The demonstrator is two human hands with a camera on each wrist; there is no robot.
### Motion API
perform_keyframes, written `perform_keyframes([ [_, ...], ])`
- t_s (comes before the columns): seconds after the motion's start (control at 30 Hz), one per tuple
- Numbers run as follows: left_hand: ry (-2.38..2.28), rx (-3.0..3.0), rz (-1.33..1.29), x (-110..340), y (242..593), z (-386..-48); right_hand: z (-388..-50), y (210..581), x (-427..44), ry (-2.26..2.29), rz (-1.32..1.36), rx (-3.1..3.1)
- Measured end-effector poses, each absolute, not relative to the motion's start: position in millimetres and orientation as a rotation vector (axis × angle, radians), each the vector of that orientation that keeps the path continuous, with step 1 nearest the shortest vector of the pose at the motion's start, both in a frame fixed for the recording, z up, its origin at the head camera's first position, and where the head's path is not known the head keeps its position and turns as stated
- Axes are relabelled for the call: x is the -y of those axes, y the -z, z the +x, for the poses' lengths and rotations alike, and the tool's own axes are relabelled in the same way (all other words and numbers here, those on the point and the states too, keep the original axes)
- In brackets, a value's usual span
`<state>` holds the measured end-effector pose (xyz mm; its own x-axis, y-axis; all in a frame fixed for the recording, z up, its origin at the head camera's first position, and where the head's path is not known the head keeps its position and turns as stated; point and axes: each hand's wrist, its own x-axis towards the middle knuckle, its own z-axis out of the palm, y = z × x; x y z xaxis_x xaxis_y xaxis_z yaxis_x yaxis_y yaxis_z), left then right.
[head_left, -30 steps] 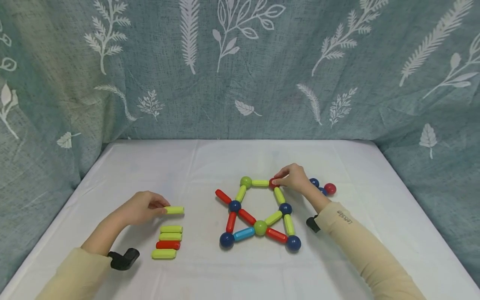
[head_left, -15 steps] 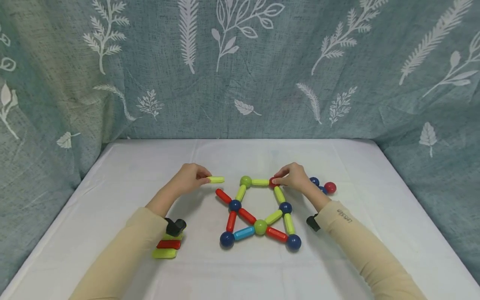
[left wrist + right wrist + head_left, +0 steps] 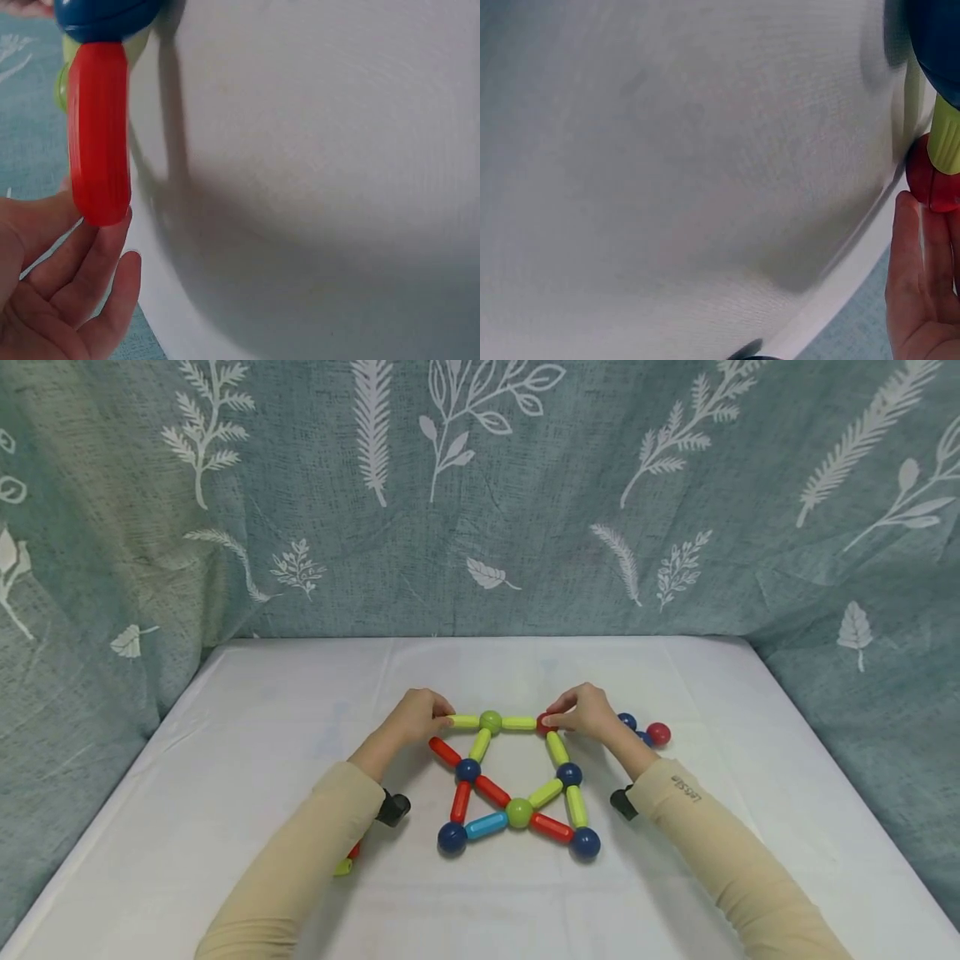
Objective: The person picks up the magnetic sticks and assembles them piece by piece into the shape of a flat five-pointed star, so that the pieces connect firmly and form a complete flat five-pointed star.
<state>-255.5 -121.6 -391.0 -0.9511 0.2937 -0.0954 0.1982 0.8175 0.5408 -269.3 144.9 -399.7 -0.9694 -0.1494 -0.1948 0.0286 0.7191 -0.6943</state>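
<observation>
My left hand [image 3: 417,715] pinches a yellow-green magnetic rod [image 3: 463,722], whose right end meets the green ball [image 3: 491,722] at the upper left of a flat figure of rods and balls. At the figure's upper right, fingers of my right hand [image 3: 588,713] hold the red ball [image 3: 543,723]. Between those two balls lies another yellow-green rod [image 3: 519,723]. A red rod [image 3: 445,751] sticks out from a blue ball [image 3: 468,770], just below my left hand. In the left wrist view, that red rod [image 3: 100,135] covers what the fingers pinch.
Loose blue balls [image 3: 627,722] and a red ball [image 3: 659,734] lie right of my right hand. Spare rods [image 3: 342,867] are mostly hidden under the left sleeve. Dark wrist cameras hang under both wrists. A patterned curtain [image 3: 480,527] stands behind the white table [image 3: 750,735].
My left hand has carried the yellow-green rod from beside the spare rods up and right, until it meets the green ball. The right hand has stayed on the red ball.
</observation>
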Motion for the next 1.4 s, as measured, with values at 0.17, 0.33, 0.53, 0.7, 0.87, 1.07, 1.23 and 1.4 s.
perform_keyframes([
  [0.17,-0.807,-2.831,0.347,120,394,-254,-270,400,-145,1.084,-0.093,-2.684],
  [0.33,-0.825,-2.82,0.336,120,395,-253,-271,400,-145,1.089,-0.078,-2.684],
  [0.53,-0.825,-2.824,0.352,119,394,-252,-270,401,-145,1.093,-0.066,-2.679],
  [0.7,-0.722,-2.862,0.373,117,389,-247,-271,400,-145,1.081,-0.072,-2.68],
  [0.87,-0.581,-2.948,0.488,112,372,-225,-272,398,-145,1.069,-0.081,-2.675],
  [1.07,-0.491,-2.839,0.678,99,365,-175,-271,395,-144,1.066,-0.106,-2.654],
  [1.23,-0.395,-2.793,0.73,92,371,-139,-272,394,-143,1.056,-0.142,-2.632],
  [1.4,-0.353,-2.838,0.752,90,375,-129,-274,393,-143,1.018,-0.172,-2.615],
])
